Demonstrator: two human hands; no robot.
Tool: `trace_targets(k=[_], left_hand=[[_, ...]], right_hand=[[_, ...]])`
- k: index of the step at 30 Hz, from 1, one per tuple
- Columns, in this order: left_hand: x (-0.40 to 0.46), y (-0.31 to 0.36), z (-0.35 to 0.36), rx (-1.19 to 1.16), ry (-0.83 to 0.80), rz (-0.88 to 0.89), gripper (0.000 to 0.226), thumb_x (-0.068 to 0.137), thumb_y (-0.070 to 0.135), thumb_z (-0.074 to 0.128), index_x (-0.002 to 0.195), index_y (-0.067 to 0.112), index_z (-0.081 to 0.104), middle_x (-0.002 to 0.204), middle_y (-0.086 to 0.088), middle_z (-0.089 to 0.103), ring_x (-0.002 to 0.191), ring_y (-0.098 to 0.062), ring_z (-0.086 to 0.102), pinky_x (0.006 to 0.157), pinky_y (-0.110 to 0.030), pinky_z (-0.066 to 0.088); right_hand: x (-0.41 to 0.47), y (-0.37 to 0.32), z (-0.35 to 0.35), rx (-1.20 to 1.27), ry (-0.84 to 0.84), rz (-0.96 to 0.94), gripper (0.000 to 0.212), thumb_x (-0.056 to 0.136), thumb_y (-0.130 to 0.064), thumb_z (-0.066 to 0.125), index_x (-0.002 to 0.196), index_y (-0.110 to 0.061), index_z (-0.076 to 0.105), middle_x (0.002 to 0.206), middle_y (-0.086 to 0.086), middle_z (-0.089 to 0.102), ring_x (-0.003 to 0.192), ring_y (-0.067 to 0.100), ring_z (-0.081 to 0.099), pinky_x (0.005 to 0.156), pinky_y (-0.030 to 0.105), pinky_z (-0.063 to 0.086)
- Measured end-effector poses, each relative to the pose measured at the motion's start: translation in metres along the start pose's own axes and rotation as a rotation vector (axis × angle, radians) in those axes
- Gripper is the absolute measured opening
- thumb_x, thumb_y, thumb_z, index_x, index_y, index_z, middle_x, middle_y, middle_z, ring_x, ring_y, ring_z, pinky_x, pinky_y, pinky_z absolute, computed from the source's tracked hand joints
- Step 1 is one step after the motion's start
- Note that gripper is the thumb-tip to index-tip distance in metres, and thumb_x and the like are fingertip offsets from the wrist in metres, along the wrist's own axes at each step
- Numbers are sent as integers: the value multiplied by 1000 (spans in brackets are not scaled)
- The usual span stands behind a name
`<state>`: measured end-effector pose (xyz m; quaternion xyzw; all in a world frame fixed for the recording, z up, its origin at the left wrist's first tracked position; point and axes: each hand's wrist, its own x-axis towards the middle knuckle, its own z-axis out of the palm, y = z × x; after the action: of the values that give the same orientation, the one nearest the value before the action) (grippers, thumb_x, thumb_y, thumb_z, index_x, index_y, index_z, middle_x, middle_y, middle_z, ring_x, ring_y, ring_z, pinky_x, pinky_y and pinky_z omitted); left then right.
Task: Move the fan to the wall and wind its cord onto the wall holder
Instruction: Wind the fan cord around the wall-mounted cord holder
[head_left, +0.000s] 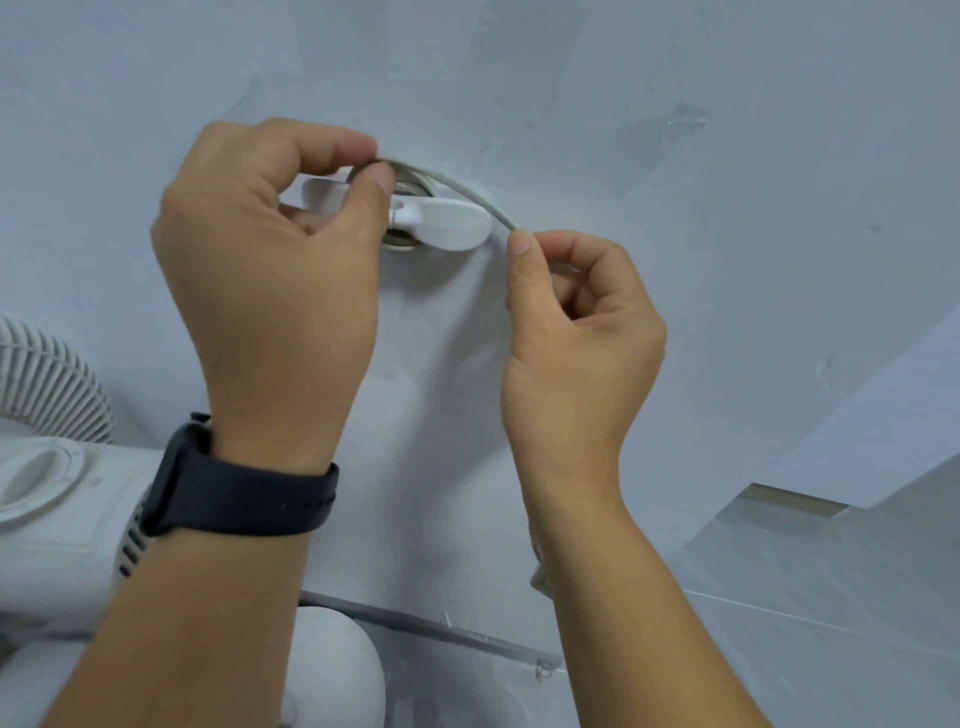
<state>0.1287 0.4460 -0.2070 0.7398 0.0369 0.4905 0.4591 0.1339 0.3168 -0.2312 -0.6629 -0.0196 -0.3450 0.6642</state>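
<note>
White plastic, the wall holder (415, 215) carried only a loose arc of cord (467, 195), pinched at its left by my left hand (270, 270) and at its right by my right hand (576, 332), so I judged slack could let it slip off, with the fan (57, 467) standing near-left by the wall.

The pale grey-blue painted wall (727, 156) carries a white plastic cord holder with two flat oval wings (441, 221), fixed on it near the middle of the scene. A thin light grey cord (467, 195) lies around the round centre of this holder and curves over its right wing. At the lower left, a white plastic fan (57, 493) stands just beside the wall, and the grey tiled floor (805, 649) is seen at the lower right.
</note>
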Motion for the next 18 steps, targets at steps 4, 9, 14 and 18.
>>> trace_targets(k=[4,9,14,18], left_hand=[[2,-7,-1,-100,-6,-79,13,91,46,73,102,39,75,101,10,76,69,-14,70,74,-39,59],[3,-10,4,-286,-36,-184,16,92,34,76,103,23,80,104,2,78,73,-9,71,60,-23,57],[1,-13,8,-321,-78,-212,18,96,32,72,108,20,79,110,-6,76,74,-13,71,58,-15,54],[1,-13,9,-332,-107,-239,13,97,31,71,105,23,78,110,-3,76,65,-7,68,57,-15,52]], right_hand=[[0,8,4,-29,-71,42,19,92,-20,74,74,-20,68,62,13,63,60,29,62,58,29,49],[-12,20,17,-202,-287,40,22,92,-25,72,71,-18,67,56,7,63,54,28,58,57,43,53],[-15,17,21,-295,-361,-85,19,93,-27,71,75,-19,69,52,-1,56,50,18,50,54,39,49],[-13,18,24,-312,-435,-148,13,93,-24,70,81,-20,74,51,-8,52,49,13,45,52,34,45]])
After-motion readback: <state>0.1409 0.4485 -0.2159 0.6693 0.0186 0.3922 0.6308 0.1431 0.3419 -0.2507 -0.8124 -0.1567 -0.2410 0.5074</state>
